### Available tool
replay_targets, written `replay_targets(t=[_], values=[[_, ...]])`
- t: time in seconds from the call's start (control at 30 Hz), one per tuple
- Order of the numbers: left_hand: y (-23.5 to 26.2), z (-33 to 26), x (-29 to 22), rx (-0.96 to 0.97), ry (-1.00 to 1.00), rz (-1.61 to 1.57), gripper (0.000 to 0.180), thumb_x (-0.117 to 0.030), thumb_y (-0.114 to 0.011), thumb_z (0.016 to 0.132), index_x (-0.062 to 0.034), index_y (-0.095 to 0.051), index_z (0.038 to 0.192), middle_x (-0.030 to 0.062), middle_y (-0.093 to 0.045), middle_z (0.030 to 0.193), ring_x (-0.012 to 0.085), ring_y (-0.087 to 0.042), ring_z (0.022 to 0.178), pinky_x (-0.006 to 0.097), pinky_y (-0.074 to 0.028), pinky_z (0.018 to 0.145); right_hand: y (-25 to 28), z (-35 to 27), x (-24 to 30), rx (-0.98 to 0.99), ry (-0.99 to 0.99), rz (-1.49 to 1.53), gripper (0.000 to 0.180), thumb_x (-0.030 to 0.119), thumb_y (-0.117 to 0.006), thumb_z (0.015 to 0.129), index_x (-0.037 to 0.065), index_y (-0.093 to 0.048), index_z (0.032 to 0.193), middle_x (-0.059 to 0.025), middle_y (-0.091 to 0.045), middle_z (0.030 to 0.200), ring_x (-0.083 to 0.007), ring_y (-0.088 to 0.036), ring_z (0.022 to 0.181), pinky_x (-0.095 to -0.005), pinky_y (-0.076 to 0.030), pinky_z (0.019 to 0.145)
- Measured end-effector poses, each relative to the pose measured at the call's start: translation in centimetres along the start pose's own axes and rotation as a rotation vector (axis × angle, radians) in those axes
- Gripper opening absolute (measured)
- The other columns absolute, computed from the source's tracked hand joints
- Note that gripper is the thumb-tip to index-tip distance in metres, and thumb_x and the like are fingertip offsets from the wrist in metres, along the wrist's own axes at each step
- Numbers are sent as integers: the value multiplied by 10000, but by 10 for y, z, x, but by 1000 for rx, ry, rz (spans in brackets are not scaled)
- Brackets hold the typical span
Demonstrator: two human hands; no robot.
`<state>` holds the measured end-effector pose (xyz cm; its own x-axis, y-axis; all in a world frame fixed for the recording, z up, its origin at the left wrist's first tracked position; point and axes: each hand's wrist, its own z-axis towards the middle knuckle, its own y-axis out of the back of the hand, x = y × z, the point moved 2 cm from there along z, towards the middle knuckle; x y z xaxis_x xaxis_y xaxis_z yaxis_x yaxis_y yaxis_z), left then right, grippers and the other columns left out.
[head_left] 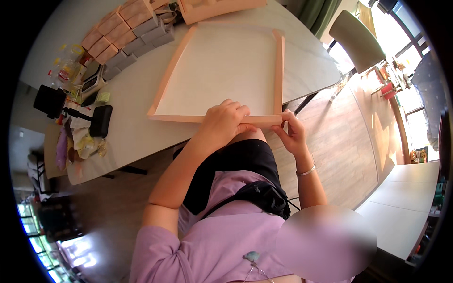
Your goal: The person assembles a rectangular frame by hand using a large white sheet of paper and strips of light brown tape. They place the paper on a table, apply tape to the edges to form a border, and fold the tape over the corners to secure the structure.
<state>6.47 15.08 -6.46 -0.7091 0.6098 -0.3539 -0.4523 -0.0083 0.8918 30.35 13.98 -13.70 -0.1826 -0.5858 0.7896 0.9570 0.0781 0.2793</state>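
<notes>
1. The left hand (225, 120) lies curled over the near edge of the tray (222, 75), fingers folded down onto its peach rim and gripping it.
2. The right hand (291, 134) pinches the tray's near right corner between thumb and fingertips.
3. The tray, a large flat cardboard piece with a pale inside and raised peach sides, lies on the white table (137, 127) with its near edge at the table's edge, just above the person's lap.
4. Rows of small boxes (125, 35) stand at the far left of the table, well apart from the tray.
5. A black pouch (100, 120) lies left of the tray, among clutter.
</notes>
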Motion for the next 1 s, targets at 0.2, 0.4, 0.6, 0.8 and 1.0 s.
replay_targets(t=[0.2,0.4,0.6,0.8,1.0], values=[[17,-6,-25,184,135,-15,422,-411,-814,813,-97,-694,1067,95,-728,909,285,-691,949,424,-540,757,-2,-6,8,-44,-31,144,196,-32,-777,869,22,-646,1004,0,-566,838,-123,-483,749,-281,-425,733],[37,-42,-27,1,69,77,533,-322,-877,727,-105,-697,1179,96,-725,1012,289,-687,991,414,-544,804,20,-14,-14,19,-147,332,151,-84,-736,897,-19,-615,960,-4,-534,876,-94,-477,785,-244,-403,710],[95,-109,9,-476,-113,303,610,-449,-854,778,-101,-681,1249,104,-661,1215,288,-670,1048,435,-540,893,45,-11,-12,90,-144,425,109,-91,-699,925,-19,-617,929,-37,-554,904,-129,-511,845,-264,-411,757],[83,-170,84,-657,677,-644,609,-459,-700,996,-32,-571,1409,139,-691,1157,199,-693,980,347,-563,811,47,-3,-14,170,-151,392,125,-75,-720,906,-20,-609,897,-43,-557,893,-133,-512,842,-264,-401,746],[57,-124,120,-245,841,-760,563,-322,-694,1013,31,-547,1427,139,-754,1034,179,-725,879,314,-560,762,57,-9,-1,191,-183,318,145,-85,-727,865,-19,-601,838,-55,-564,875,-143,-512,819,-275,-394,727]])
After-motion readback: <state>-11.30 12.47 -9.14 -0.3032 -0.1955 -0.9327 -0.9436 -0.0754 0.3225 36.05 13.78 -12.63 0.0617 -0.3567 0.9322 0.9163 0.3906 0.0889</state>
